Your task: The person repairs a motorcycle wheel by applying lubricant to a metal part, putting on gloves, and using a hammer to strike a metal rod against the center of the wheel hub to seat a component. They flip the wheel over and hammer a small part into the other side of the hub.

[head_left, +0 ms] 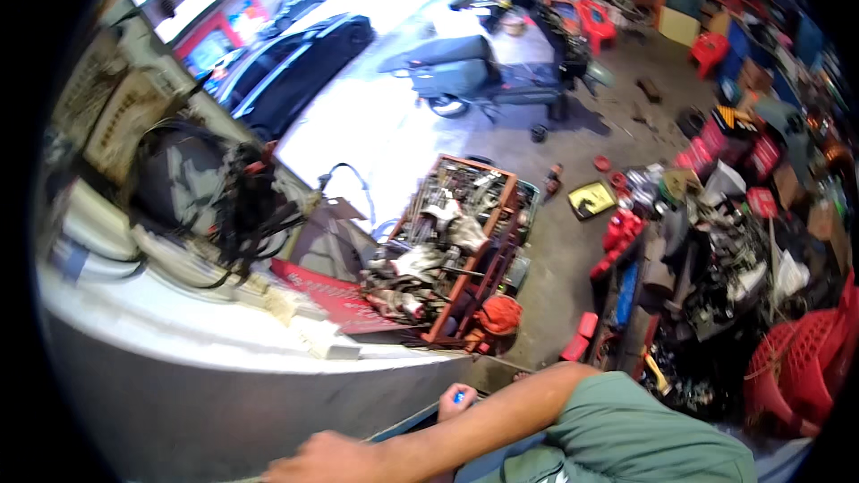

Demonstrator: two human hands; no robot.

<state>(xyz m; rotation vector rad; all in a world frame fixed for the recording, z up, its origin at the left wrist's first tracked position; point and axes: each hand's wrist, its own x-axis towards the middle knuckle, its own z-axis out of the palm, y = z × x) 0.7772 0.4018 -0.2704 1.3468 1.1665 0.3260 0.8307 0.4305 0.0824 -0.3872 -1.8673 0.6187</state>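
The workshop floor (559, 282) is cluttered. At six o'clock, my left hand (452, 404) has its fingers closed around a small blue thing (460, 397); near seven, I cannot tell the fingers of my right hand (333, 461).

Grey counter wall (224, 402) blocking ahead of the outstretched hand's (333, 460) fingers; beyond them a loaded tray (472, 274) obstructs, but farther right, floor (553, 297) opens up!
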